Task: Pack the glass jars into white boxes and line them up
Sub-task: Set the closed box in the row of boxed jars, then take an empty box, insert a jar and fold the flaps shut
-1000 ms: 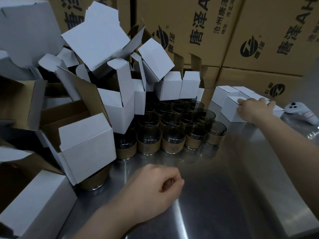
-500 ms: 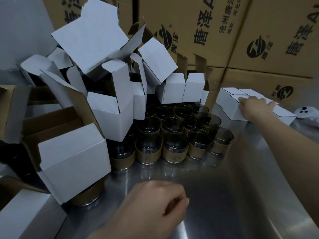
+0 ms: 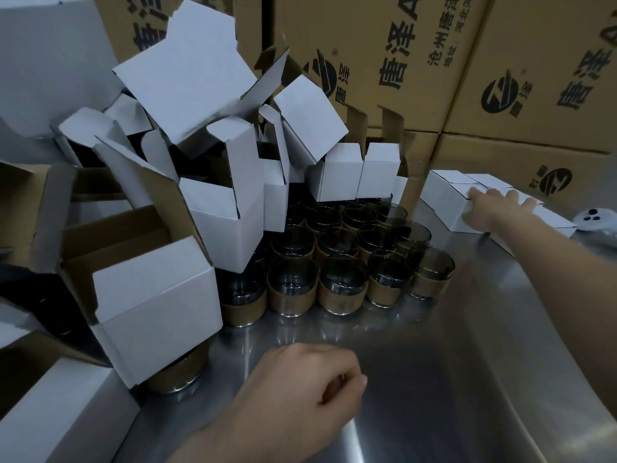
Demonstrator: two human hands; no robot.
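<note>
Right fingers point(image 3: 492, 194) atop closed white box point(image 3: 445, 195), jars point(image 3: 337, 279) nearby

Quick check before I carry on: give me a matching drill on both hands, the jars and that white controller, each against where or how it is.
Things:
1 right hand
2 left hand
3 glass jars
4 white controller

States:
A at the far right edge of the table
B curled, empty, near the front
C upright in rows, brown bands round them
D flat on the closed white boxes

Pairs: 1-D, 2-B, 3-C, 4-A
</note>
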